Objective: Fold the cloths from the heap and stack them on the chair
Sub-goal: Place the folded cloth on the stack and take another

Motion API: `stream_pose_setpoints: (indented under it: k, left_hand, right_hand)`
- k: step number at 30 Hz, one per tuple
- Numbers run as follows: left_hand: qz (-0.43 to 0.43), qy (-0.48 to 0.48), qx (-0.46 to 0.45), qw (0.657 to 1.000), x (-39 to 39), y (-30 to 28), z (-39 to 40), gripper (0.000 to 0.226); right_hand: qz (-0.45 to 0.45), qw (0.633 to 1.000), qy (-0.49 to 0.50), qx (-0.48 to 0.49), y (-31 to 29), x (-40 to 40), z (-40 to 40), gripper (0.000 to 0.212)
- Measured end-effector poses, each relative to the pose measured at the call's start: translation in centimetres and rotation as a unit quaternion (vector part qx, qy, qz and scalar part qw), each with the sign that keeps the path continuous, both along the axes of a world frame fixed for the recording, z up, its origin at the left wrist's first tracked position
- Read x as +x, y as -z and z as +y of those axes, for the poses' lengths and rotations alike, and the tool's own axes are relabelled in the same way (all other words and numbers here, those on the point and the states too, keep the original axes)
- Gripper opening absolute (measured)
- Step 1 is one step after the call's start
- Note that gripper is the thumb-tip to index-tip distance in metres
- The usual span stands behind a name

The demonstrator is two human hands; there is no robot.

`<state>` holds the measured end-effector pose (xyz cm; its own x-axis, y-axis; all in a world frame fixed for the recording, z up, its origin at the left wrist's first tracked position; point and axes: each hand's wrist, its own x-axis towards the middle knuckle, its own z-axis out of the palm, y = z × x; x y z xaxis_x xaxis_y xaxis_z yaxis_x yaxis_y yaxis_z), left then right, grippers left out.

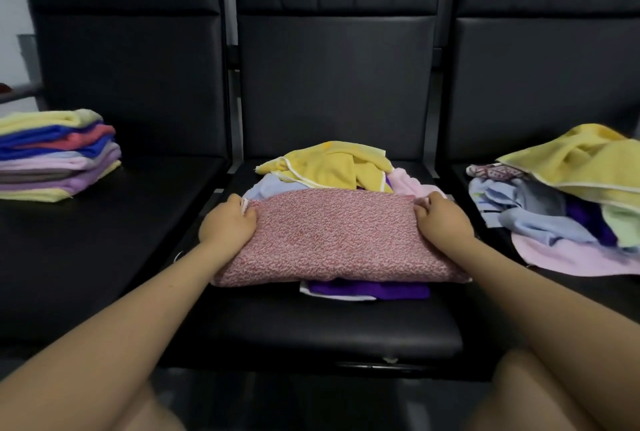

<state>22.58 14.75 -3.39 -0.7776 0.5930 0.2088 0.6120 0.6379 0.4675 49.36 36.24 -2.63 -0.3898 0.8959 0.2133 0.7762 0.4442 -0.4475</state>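
Both my left hand [227, 222] and right hand [441, 219] pinch the pink speckled cloth's [332, 236] far corners, mid-fold; stack [59, 157] on the left chair's [114, 222] seat is well grown, two heaps [561, 202] remain.

We find no readable text, label or number anywhere. The cloths [341, 233] show only pattern. The chairs [332, 84] are unmarked.
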Motion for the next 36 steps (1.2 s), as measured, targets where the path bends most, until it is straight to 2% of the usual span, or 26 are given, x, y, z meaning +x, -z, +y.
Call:
stream_pose_setpoints:
  k: [3,4,5,7,8,9,11,12,15,17,19,20,22,25,28,30,32,34,36]
  left_hand:
    - [-0.090,-0.014,0.004,0.996,0.0,-0.8,-0.9,0.042]
    - [-0.148,-0.021,0.012,0.989,0.0,-1.0,-1.3,0.048]
    - [-0.230,-0.025,0.038,0.972,0.0,-1.1,-1.8,0.054]
    - [-0.402,-0.022,0.107,0.909,0.3,-1.7,-2.8,0.060]
    - [-0.452,-0.016,0.118,0.884,0.7,-2.3,-3.3,0.061]
    - [-0.467,-0.007,0.114,0.877,0.8,-2.7,-3.6,0.063]
    - [-0.457,0.014,0.087,0.885,1.0,-3.1,-3.9,0.072]
    - [-0.452,0.022,0.089,0.888,1.3,-3.3,-3.9,0.072]
    - [-0.453,0.059,0.148,0.877,2.6,-3.7,-3.9,0.050]
    - [-0.433,0.085,0.205,0.874,3.6,-4.1,-3.8,0.033]
    - [-0.383,0.112,0.249,0.883,4.3,-4.8,-3.4,0.029]
    - [-0.360,0.123,0.264,0.886,4.8,-5.3,-3.1,0.029]
    - [-0.354,0.126,0.281,0.883,5.2,-5.4,-2.6,0.029]
    - [-0.395,0.098,0.230,0.884,5.0,-4.3,-2.1,0.034]
    - [-0.371,0.044,0.140,0.917,4.1,-3.4,-2.0,0.060]
    - [-0.301,0.008,0.122,0.946,3.8,-3.6,-1.9,0.057]
    - [-0.242,-0.017,0.133,0.961,3.4,-4.0,-1.8,0.057]
    - [-0.217,-0.017,0.169,0.961,3.3,-4.3,-1.8,0.052]
    - [-0.222,-0.001,0.208,0.953,3.4,-4.4,-1.8,0.040]
  right_hand:
    - [0.031,0.999,0.011,-0.027,-1.2,1.1,-1.1,0.046]
    - [0.031,0.999,0.011,-0.041,-1.5,1.6,-1.4,0.052]
    - [0.023,0.997,0.013,-0.065,-1.7,1.9,-1.7,0.059]
    - [0.009,0.988,0.027,-0.149,-2.0,2.3,-1.9,0.078]
    - [0.014,0.980,0.030,-0.196,-2.0,2.4,-2.1,0.086]
    - [0.026,0.971,0.027,-0.238,-2.2,2.6,-2.3,0.090]
    - [0.073,0.949,0.013,-0.305,-2.2,3.0,-2.7,0.088]
    - [0.107,0.939,0.007,-0.326,-2.2,3.1,-2.7,0.080]
    - [0.236,0.897,-0.003,-0.373,-2.8,3.9,-3.1,0.055]
    - [0.310,0.846,-0.009,-0.433,-3.5,4.4,-3.4,0.040]
    - [0.351,0.798,-0.018,-0.489,-4.6,4.8,-4.0,0.022]
    - [0.365,0.786,-0.022,-0.499,-5.1,5.1,-4.1,0.018]
    - [0.398,0.770,-0.028,-0.499,-5.8,5.4,-4.4,0.017]
    - [0.459,0.753,-0.037,-0.469,-6.8,6.0,-4.4,0.020]
    - [0.470,0.755,-0.046,-0.455,-7.5,5.4,-4.9,0.027]
    - [0.470,0.760,-0.054,-0.446,-8.0,4.2,-5.6,0.031]
    - [0.485,0.744,-0.077,-0.452,-8.5,2.7,-6.7,0.031]
    - [0.509,0.706,-0.116,-0.479,-9.1,1.1,-7.9,0.027]
    - [0.497,0.709,-0.144,-0.480,-9.5,-1.0,-9.1,0.021]
